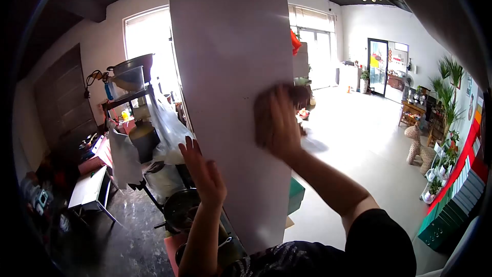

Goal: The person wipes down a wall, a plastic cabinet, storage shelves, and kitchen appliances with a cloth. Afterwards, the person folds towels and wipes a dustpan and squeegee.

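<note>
A tall white panel (230,46) stands upright right in front of me. My right hand (284,128) presses a dark brown cloth (264,118) flat against its right part; the cloth bunches past the panel's right edge and is a little blurred. My left hand (205,177) is raised at the panel's left edge, fingers apart and pointing up, with nothing in it. Whether its palm touches the panel I cannot tell.
On the left, a rack (151,97) carries basins and plastic bags, near a low white table (88,192). A dark pan (182,208) sits below my left hand. Green boxes (451,210) and potted plants (451,77) line the right wall; a green box (295,195) stands behind the panel.
</note>
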The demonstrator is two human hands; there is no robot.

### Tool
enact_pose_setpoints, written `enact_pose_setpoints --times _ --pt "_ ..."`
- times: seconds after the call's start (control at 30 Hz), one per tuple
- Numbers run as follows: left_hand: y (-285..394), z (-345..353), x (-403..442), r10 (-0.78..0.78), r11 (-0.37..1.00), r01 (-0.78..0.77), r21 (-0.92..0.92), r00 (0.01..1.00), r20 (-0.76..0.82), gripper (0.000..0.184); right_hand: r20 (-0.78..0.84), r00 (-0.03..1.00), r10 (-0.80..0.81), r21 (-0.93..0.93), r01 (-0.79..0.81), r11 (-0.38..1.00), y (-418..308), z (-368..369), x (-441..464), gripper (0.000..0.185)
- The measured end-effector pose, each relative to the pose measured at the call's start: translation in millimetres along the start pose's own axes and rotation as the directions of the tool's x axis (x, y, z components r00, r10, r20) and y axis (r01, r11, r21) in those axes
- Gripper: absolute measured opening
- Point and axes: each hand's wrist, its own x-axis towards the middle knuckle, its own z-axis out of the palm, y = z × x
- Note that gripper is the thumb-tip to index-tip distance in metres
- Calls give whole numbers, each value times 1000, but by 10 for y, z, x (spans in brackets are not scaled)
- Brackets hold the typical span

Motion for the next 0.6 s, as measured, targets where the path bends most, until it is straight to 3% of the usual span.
enact_pose_setpoints --times 0.03,0.13,0.2,0.3,0.33,0.37,0.4,0.43,0.53,0.6 --pt "-6 33 1 1 1000 -1 -25 1000 -29 55 50 999 -20 4 19 1000 -84 -8 -214 79" --pt "-71 99 -65 -35 999 35 3 999 -35 53 194 981 -2 -82 19 996 -120 -100 277 76" --pt "-120 70 -142 -63 995 63 82 998 -8 54 -82 986 -145 -157 131 979 185 109 866 56" --pt "-41 1 -86 -24 998 27 64 999 -36 55 -189 979 -79 -149 51 988 182 48 1836 51" --pt "-47 6 -55 -36 997 40 68 998 -56 57 -286 955 -79 -223 14 975 12 4 2035 55" --pt "-59 14 -50 -43 997 48 67 996 -72 58 -286 952 -112 -196 57 979 -102 14 2036 56" --pt "-68 17 -76 -50 997 55 60 995 -82 60 -285 948 -141 -173 94 980 -204 37 1933 56" --pt "-67 12 -122 -80 996 83 34 992 -95 61 -289 948 -135 -145 97 985 -359 77 1771 44" --pt "-34 -69 -278 -149 989 146 -28 980 -132 63 -61 961 -269 -105 262 960 -425 282 664 51" --pt "41 -179 -418 -173 984 167 -55 977 -126 64 64 976 -208 40 205 978 -658 337 -267 57"
